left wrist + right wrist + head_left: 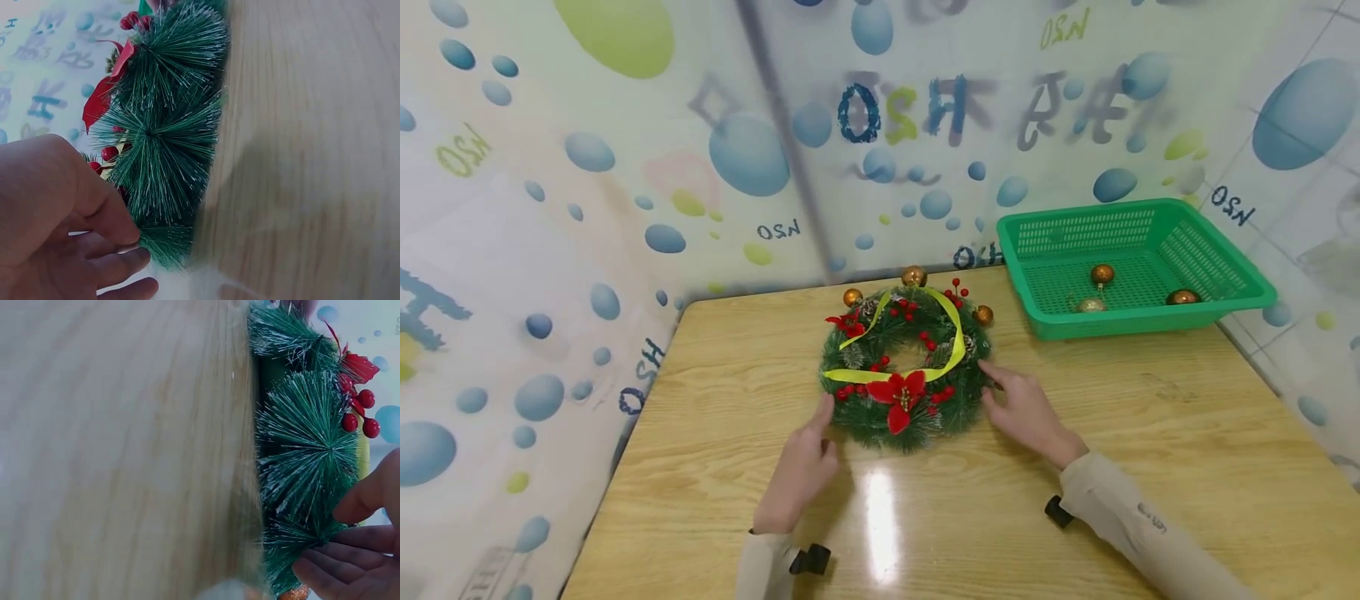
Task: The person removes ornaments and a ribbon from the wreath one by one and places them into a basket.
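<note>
A round green wreath [955, 408] lies on the wooden table, decked with red poinsettias [901, 402], red berries, pine cones and gold balls [913, 277]. A yellow ribbon [957, 333] loops loosely across its top. My left hand [799, 471] reaches to the wreath's near left side, index finger extended with its tip at the edge. On the opposite side, my right hand [1026, 412] has its fingertips at the green needles, thumb apart from the fingers. In the right wrist view, needles [306, 450] show beside the fairly straight fingers [334, 565].
A green plastic basket [1150, 325] stands at the back right, holding a few gold and brown balls [1102, 274]. Behind the table [722, 400] hangs a white sheet [647, 150] printed with coloured bubbles and letters.
</note>
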`<state>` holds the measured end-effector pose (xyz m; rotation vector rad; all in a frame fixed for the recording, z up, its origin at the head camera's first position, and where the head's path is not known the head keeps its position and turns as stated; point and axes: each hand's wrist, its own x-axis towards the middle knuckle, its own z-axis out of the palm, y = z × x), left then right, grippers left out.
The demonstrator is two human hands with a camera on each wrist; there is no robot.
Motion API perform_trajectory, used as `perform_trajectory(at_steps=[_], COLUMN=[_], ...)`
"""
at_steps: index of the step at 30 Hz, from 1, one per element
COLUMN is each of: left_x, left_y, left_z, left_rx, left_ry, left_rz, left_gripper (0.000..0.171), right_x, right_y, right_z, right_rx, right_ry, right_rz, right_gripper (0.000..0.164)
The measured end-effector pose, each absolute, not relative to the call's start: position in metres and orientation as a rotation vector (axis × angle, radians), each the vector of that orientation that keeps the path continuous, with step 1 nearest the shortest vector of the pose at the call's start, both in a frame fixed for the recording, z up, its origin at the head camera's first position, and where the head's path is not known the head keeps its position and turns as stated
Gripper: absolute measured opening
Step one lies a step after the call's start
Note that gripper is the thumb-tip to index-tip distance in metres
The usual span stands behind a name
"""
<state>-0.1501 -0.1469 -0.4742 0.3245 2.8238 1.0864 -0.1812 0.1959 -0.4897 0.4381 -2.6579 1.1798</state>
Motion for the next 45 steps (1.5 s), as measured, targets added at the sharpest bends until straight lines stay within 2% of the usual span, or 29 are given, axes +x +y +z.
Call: perform_trajectory(at_steps=[13, 34, 40, 45], left_x=[-0.170, -0.185, -0.172, -0.149], left_y=[-0.168, -0.185, -0.183, -0.174], left_z=[-0.465, -0.468, -0.471, -0.470], left_rx=[0.235, 0.202, 0.231, 0.218], left_ry=[2.824, 2.831, 2.836, 2.840], left_rz=[1.064, 1.097, 1.135, 1.185], left_gripper=[0.074, 0.073, 0.073, 0.073], right_x=[-0.163, -0.134, -0.131, -0.145], right_y=[0.176, 0.152, 0.167, 0.198], right_z=[-0.480, -0.477, -0.470, -0.455], right_rx=[0.500, 0.600, 0.548, 0.407], right_ry=[-2.712, -2.692, -2.743, -2.764], right_rz=[1.209, 1.173, 1.186, 1.135], right_gripper=[0.047, 0.048, 0.048, 0.046])
